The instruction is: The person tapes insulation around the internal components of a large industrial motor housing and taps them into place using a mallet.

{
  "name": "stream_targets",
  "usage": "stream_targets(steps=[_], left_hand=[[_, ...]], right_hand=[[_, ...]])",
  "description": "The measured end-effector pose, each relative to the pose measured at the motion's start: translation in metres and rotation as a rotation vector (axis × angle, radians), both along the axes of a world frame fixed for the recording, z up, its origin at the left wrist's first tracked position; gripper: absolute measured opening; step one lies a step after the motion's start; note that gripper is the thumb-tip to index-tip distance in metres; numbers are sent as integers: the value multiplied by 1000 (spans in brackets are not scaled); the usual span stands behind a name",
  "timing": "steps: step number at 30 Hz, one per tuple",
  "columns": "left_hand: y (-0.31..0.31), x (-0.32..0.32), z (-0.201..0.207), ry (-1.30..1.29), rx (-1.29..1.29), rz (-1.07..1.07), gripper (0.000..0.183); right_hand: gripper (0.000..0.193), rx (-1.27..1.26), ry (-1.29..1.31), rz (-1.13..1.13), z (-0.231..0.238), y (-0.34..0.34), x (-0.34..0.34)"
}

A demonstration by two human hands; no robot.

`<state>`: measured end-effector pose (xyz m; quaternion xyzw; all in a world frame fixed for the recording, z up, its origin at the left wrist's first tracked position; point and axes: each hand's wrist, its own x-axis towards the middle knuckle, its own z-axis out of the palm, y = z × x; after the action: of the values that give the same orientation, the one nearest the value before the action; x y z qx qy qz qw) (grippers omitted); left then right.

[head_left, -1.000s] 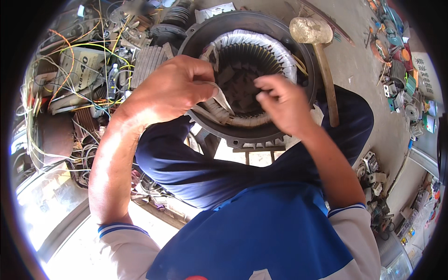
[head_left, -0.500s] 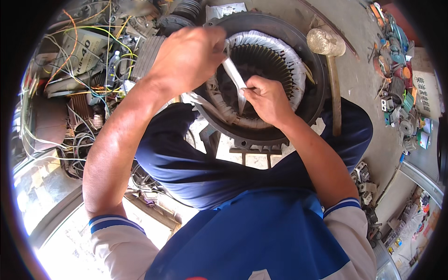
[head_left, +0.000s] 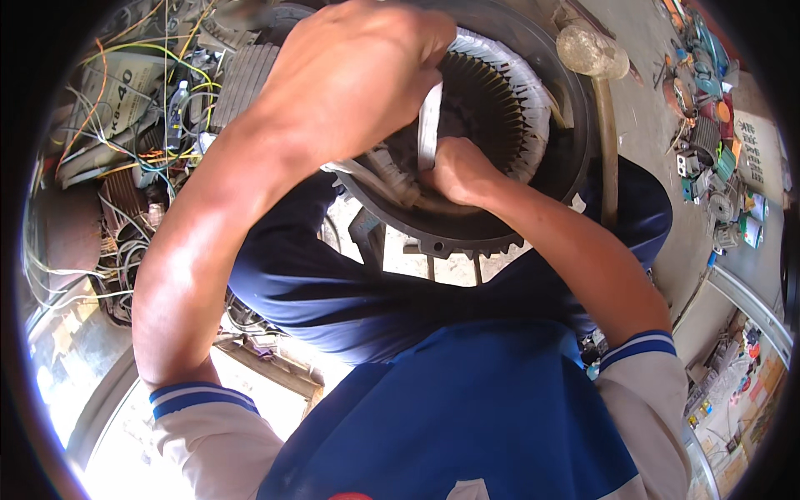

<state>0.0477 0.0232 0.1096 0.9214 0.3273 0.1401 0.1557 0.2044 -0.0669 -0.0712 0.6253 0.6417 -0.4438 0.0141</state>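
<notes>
Left hand (head_left: pixel 358 83) and right hand (head_left: pixel 462 171) are both at a large, dark, round housing (head_left: pixel 454 243), set just beyond the lap, between the bent legs (head_left: pixel 292 258). Inside it sits a thick winding ring (head_left: pixel 533 104). Along the right arc it is bound in white, turn beside turn, and I would call that stretch done. Its upper-left part is hidden behind the left hand; the lower left looks rougher and probably less finished. Just right of the housing is a mallet (head_left: pixel 593 52), its handle pointing toward the person. A pale wrapped bundle (head_left: pixel 379 185) lies near the lower-left edge of the housing. Smallest is a flat white strip (head_left: pixel 429 125), running nearly straight between the two hands over the bore, its binding evidently not complete.

The left hand, back uppermost, is closed narrow, the strip's upper end pinched at its fingertips. The right reaches down into the bore, fingers curled where the strip ends; shadow covers the tips, so I can't say whether they grip it.
</notes>
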Motion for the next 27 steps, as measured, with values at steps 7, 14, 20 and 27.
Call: stream_targets(steps=[7, 14, 20, 27], left_hand=[[-75, -60, 65, 648, -742, -586, 17], [9, 15, -51, 608, -609, -248, 16], [-1, 67, -187, 1013, -826, -473, 28], [3, 63, -229, 982, -973, -702, 32]], right_hand=[[26, -50, 270, -100, 9, -13, 7], [22, 37, 159, 44, 4, -29, 27], [16, -99, 184, -78, 10, -34, 21], [13, -169, 231, -121, 11, -29, 23]])
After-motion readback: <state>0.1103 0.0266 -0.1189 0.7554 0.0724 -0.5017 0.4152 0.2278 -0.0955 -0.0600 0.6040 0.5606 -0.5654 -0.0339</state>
